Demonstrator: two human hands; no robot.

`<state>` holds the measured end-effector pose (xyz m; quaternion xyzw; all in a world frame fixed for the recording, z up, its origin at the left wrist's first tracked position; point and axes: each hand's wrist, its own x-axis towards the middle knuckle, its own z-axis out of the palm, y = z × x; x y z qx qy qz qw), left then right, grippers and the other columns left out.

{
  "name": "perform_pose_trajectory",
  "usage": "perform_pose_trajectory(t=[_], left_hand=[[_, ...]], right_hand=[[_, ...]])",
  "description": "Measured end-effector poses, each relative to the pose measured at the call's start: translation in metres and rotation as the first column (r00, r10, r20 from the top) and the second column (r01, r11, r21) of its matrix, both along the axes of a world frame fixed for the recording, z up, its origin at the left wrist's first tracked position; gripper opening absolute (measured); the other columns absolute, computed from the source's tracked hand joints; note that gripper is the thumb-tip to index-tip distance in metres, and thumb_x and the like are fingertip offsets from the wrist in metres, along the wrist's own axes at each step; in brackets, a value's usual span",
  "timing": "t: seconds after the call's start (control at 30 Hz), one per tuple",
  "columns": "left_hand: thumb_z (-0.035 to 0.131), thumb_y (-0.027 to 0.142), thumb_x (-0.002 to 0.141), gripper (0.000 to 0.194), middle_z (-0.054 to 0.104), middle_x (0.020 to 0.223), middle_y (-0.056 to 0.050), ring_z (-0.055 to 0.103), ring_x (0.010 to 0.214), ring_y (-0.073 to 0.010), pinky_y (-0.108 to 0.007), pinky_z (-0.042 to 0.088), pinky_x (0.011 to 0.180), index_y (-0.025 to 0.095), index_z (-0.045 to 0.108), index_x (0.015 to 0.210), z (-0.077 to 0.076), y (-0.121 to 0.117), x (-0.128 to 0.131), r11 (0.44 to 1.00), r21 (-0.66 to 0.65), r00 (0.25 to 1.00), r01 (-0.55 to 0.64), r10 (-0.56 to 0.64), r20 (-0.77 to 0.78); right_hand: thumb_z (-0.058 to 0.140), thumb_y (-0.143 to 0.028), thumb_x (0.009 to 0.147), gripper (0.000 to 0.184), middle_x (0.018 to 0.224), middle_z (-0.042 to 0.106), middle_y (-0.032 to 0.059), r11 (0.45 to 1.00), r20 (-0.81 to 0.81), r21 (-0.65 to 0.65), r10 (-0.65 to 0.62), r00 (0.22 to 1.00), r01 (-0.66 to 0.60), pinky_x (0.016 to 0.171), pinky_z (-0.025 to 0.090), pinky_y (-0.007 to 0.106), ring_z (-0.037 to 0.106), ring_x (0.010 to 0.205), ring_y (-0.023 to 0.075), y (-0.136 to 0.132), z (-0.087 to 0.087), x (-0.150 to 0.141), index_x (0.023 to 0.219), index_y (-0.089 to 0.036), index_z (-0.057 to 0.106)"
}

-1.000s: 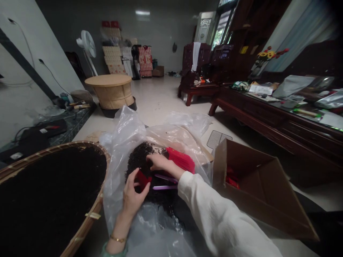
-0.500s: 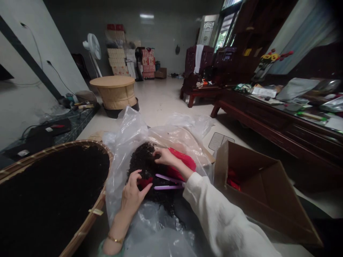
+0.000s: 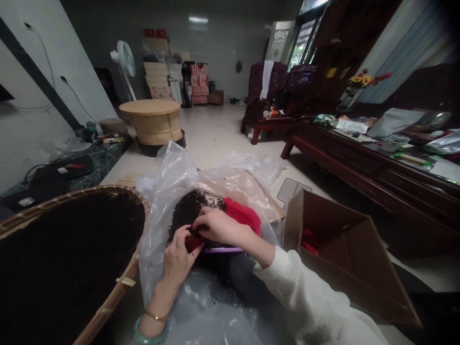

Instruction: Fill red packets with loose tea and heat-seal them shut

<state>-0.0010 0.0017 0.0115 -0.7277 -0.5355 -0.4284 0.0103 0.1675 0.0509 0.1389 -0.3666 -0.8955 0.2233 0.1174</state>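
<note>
My left hand point(image 3: 178, 258) holds a small red packet point(image 3: 194, 243) between thumb and fingers. Its lower part lies between the fingertips, and its inside is hidden. Close against the packet's top, my right hand point(image 3: 221, 228) is closed in a pinch on a little dark dried tea leaf. Behind both hands a heap of dark, curly dried tea leaves point(image 3: 184, 206) lies on clear plastic sheeting point(image 3: 158, 211). A purple two-armed tong-like tool point(image 3: 223, 249) lies below my right hand, partly covered by it. A stack of red packets point(image 3: 246, 215) rests right of the heap.
At the left, a wide woven tray point(image 3: 143, 239) carries a dark layer of leaves. An open cardboard box point(image 3: 345, 268) with something red inside stands at the right. Farther off are a round wooden-topped stand point(image 3: 151, 120), a fan point(image 3: 124, 57) and a long dark wooden table point(image 3: 359, 158).
My right hand has moved left and down from the leaf heap to the red packet, now covering much of the purple tool. My left hand keeps holding the packet in nearly the same place.
</note>
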Motion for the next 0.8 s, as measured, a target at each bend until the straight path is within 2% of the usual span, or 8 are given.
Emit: perform_pose_trajectory(t=[0.13,0.23,0.3,0.43,0.5,0.63,0.73,0.8], left_hand=[[0.066,0.031,0.083,0.031,0.068,0.113,-0.012,0.073,0.086,-0.0241,-0.033,0.058,0.067,0.022,0.049,0.108,-0.002,0.002,0.003,0.999,0.023,1.0,0.028,-0.028,0.003],[0.065,0.035,0.083,0.037,0.068,0.111,-0.012,0.073,0.085,-0.0241,-0.034,0.058,0.067,0.021,0.049,0.114,-0.006,0.003,0.003,0.998,0.04,0.999,0.041,-0.042,0.028],[0.066,0.036,0.083,0.042,0.068,0.111,-0.013,0.073,0.083,-0.024,-0.034,0.058,0.066,0.02,0.047,0.117,-0.008,0.002,0.002,0.999,0.038,0.998,0.028,-0.03,0.054],[0.072,0.036,0.077,0.052,0.07,0.107,-0.013,0.072,0.08,-0.024,-0.033,0.058,0.063,0.02,0.046,0.12,-0.01,-0.001,0.0,0.998,-0.043,0.993,-0.046,0.05,0.111],[0.073,0.035,0.076,0.054,0.07,0.102,-0.011,0.072,0.08,-0.0242,-0.033,0.057,0.063,0.02,0.045,0.12,-0.01,-0.001,0.0,0.995,-0.072,0.988,-0.065,0.075,0.138],[0.07,0.03,0.075,0.053,0.07,0.1,-0.01,0.072,0.082,-0.0242,-0.035,0.057,0.066,0.02,0.045,0.12,-0.014,-0.002,-0.001,0.993,-0.087,0.981,-0.079,0.093,0.171],[0.068,0.026,0.075,0.053,0.068,0.104,-0.012,0.071,0.086,-0.0258,-0.037,0.058,0.068,0.02,0.044,0.123,-0.018,-0.002,-0.001,0.991,-0.096,0.98,-0.094,0.109,0.164],[0.068,0.026,0.075,0.058,0.067,0.107,-0.014,0.071,0.087,-0.0265,-0.038,0.058,0.069,0.019,0.042,0.126,-0.02,-0.002,0.0,0.991,-0.101,0.98,-0.092,0.108,0.166]], right_hand=[[0.058,-0.013,0.088,0.018,0.093,0.058,0.0071,0.996,0.195,0.07,-0.066,0.979,0.054,0.066,0.044,0.025,0.059,0.075,0.016,-0.007,-0.003,-0.012,0.095,-0.016,0.074],[0.057,-0.011,0.086,0.018,0.095,0.058,0.0079,0.997,0.298,0.062,-0.071,0.952,0.055,0.06,0.044,0.026,0.06,0.071,0.0165,-0.009,-0.002,-0.017,0.094,-0.015,0.073],[0.061,-0.011,0.084,0.017,0.096,0.059,0.0083,0.999,0.263,0.02,-0.029,0.964,0.025,0.065,0.046,0.026,0.061,0.076,0.0176,-0.007,-0.001,-0.016,0.096,-0.014,0.073],[0.068,-0.007,0.077,0.034,0.104,0.061,0.0087,1.0,-0.02,0.006,-0.024,1.0,0.024,0.077,0.047,0.025,0.061,0.088,0.0169,-0.003,-0.001,-0.007,0.111,-0.015,0.067],[0.067,-0.005,0.078,0.034,0.103,0.063,0.0082,1.0,-0.108,0.019,-0.022,0.994,0.024,0.078,0.046,0.025,0.061,0.089,0.0164,-0.004,-0.003,-0.005,0.11,-0.015,0.066],[0.057,-0.01,0.087,0.026,0.096,0.07,0.0088,0.998,-0.047,0.064,0.005,0.999,-0.002,0.078,0.043,0.028,0.064,0.089,0.0189,-0.018,-0.012,-0.009,0.111,-0.014,0.063],[0.056,-0.019,0.089,0.047,0.099,0.071,0.0151,0.988,0.098,0.154,-0.012,0.995,-0.003,0.084,0.04,0.038,0.065,0.09,0.0242,-0.03,-0.026,-0.015,0.134,-0.008,0.047],[0.055,-0.018,0.087,0.064,0.104,0.071,0.0183,0.98,0.162,0.194,0.009,0.987,-0.04,0.093,0.036,0.044,0.065,0.093,0.0255,-0.034,-0.036,-0.018,0.145,-0.003,0.032]])
